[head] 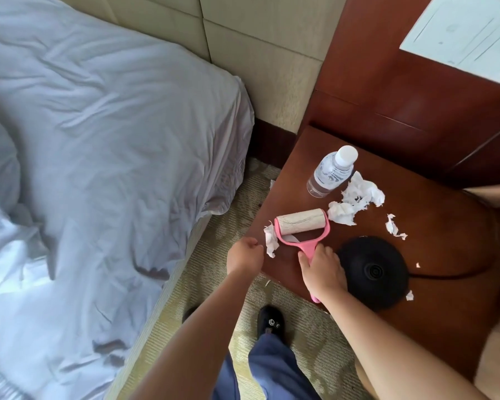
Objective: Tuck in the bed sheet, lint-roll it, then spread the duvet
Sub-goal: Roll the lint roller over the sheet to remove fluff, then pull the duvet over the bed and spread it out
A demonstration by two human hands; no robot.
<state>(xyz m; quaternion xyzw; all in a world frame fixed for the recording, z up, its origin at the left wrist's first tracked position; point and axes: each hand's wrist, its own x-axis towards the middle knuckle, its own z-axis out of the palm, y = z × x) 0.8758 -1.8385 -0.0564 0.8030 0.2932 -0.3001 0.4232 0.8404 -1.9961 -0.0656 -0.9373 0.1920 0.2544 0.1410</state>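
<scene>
A pink lint roller (300, 226) with a pale roll lies on the wooden nightstand (430, 215). My right hand (322, 268) grips its pink handle, whose end sticks out below my wrist. My left hand (244, 255) hovers with curled fingers just off the nightstand's left edge, beside a torn white sheet (270, 241), and holds nothing that I can see. The white bed sheet (113, 140) covers the mattress on the left, wrinkled, with its corner hanging loose. A bunched white duvet (3, 226) lies at the far left.
On the nightstand stand a water bottle (331, 173), crumpled white paper scraps (355, 200) and a black kettle base (373, 271) with its cord. A paper (468, 36) lies on the upper shelf. My shoe (270, 320) stands on the carpet between bed and nightstand.
</scene>
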